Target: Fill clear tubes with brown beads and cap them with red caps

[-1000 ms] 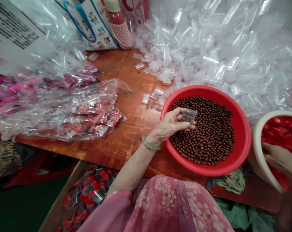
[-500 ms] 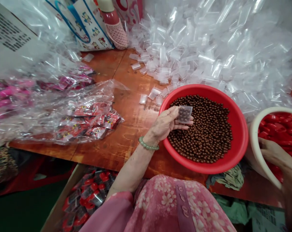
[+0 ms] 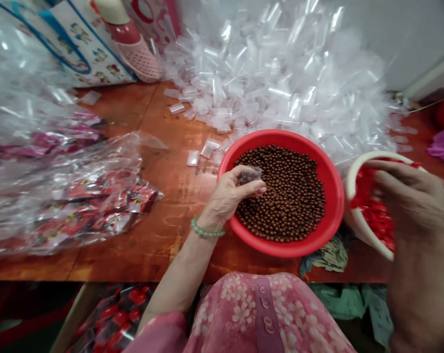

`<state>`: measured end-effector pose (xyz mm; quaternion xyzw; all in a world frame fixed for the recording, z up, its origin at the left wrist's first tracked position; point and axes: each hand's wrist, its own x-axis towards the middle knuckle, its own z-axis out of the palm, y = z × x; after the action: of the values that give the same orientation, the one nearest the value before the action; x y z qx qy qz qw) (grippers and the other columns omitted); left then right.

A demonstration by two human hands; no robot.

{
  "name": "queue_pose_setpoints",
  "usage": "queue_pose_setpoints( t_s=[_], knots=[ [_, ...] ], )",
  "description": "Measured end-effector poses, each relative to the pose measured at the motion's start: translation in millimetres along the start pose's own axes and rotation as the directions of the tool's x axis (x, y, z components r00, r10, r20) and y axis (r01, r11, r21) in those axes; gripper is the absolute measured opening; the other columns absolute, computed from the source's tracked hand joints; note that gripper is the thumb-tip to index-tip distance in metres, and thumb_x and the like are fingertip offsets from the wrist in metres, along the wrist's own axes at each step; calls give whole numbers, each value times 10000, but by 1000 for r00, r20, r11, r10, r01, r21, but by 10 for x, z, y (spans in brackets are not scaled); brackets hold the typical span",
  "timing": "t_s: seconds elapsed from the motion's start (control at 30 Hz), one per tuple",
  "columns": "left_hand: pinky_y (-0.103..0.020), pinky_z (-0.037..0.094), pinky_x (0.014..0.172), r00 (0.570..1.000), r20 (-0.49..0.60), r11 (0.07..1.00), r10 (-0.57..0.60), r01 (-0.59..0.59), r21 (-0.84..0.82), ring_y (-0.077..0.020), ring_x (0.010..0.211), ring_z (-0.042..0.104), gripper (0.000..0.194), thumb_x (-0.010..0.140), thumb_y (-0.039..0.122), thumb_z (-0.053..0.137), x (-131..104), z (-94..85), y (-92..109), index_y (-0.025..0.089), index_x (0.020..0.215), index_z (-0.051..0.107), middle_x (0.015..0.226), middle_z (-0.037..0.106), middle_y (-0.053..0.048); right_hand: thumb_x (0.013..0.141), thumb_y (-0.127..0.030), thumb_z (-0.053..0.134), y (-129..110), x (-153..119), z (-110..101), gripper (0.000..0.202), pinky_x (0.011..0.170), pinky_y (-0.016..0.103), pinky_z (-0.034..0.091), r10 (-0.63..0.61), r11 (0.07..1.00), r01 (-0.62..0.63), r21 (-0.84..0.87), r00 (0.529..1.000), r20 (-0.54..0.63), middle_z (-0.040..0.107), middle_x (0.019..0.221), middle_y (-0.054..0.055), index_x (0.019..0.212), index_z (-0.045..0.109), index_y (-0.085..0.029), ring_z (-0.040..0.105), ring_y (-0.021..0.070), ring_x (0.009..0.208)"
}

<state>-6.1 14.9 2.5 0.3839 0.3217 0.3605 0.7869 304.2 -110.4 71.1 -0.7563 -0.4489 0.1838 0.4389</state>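
My left hand, with a green bead bracelet on its wrist, is closed around a small clear plastic container with dark balls in it. It hovers over the left side of a red basin full of shiny brown balls. At the right, my right hand is over a white bucket that holds red plastic pieces. Motion smears its bent fingers, and whether they hold anything is not visible.
Behind the basin rises a large heap of clear plastic containers. Left lie clear bags with red packets. A bottle and a patterned bag stand at the back. Red-topped containers fill a box below the table edge.
The view has turned to the right. My left hand has tilted the clear container, and its thumb now crosses in front. My right hand has risen from inside the white bucket to above it.
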Motion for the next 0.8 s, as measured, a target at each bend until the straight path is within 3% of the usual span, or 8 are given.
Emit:
queue_pose_setpoints(
  t_s=[0.03,0.1,0.17,0.27,0.43,0.57,0.67,0.8],
  knots=[
    [-238,604,737,1000,0,1000,0,0,5,-109,752,736,471,666,349,942,-6,31,-4,164,959,622,867,736,12,813,-350,842,-129,38,218,246,524,239,508,92,973,-110,201,991,97,747,808,63,1025,823,-228,616,100,564],
    [-234,588,716,1000,20,1000,5,-5,25,-123,777,745,464,683,352,927,-26,101,-14,169,949,594,914,757,-12,748,-366,895,-307,130,620,274,522,194,529,106,876,-232,424,948,299,698,709,-3,969,813,-226,602,75,536],
    [-241,572,722,999,38,997,22,-25,71,-130,804,737,431,706,349,906,-47,168,-26,169,922,579,958,766,-32,722,-390,917,-394,187,929,330,526,184,562,56,809,-311,500,886,460,691,675,-25,973,794,-215,622,76,524],
    [-247,529,759,997,16,978,78,-80,191,-110,798,678,363,716,319,887,-56,216,-47,165,870,596,919,748,-18,709,-385,932,-435,177,1209,360,567,188,605,7,751,-373,544,829,559,749,747,-6,970,770,-198,686,91,575],
    [-226,435,678,987,-74,951,142,-115,289,-70,666,518,307,691,248,891,-50,191,-68,177,819,622,700,612,61,722,-379,924,-451,113,1359,360,604,191,620,-21,727,-406,554,793,609,765,780,-8,983,753,-201,715,99,622],
    [-218,470,640,995,-55,972,83,-68,226,-82,682,575,328,685,279,890,-48,152,-83,181,848,623,773,656,42,710,-343,930,-411,135,1364,353,619,185,611,-10,739,-410,535,787,617,759,836,-25,997,760,-227,713,89,649],
    [-252,538,652,999,-14,994,48,-46,98,-116,728,650,391,710,358,885,-27,105,-103,182,932,615,880,718,6,684,-379,940,-355,173,1354,399,567,208,590,-55,791,-295,536,838,542,730,782,-21,995,759,-206,686,101,609],
    [-283,557,865,996,34,996,85,-84,-17,-125,895,684,411,691,290,931,-6,55,-109,168,975,659,1006,769,-30,752,-431,888,-313,190,1329,354,590,251,592,-185,884,-57,463,868,461,691,710,-21,1004,767,-214,664,119,601]
  ],
)
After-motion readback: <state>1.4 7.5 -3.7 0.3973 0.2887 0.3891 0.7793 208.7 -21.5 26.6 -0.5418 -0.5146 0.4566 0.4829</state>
